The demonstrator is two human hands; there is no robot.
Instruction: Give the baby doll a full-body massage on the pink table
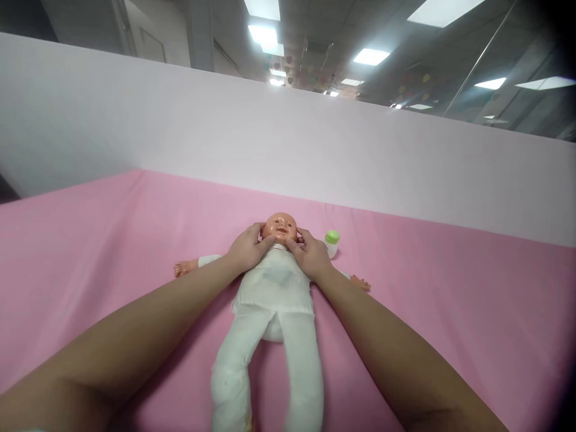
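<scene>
A baby doll (273, 300) in a white suit lies on its back on the pink sheet (450, 300), head away from me, arms spread out. My left hand (246, 247) cups the left side of the doll's head, thumb at its chin. My right hand (310, 255) cups the other side, fingers curled by the cheek. Both hands grip the doll's head (279, 227) between them.
A small white bottle with a green cap (332, 242) stands just right of the doll's head, close to my right hand. A white partition wall (270, 132) runs along the far edge of the pink surface.
</scene>
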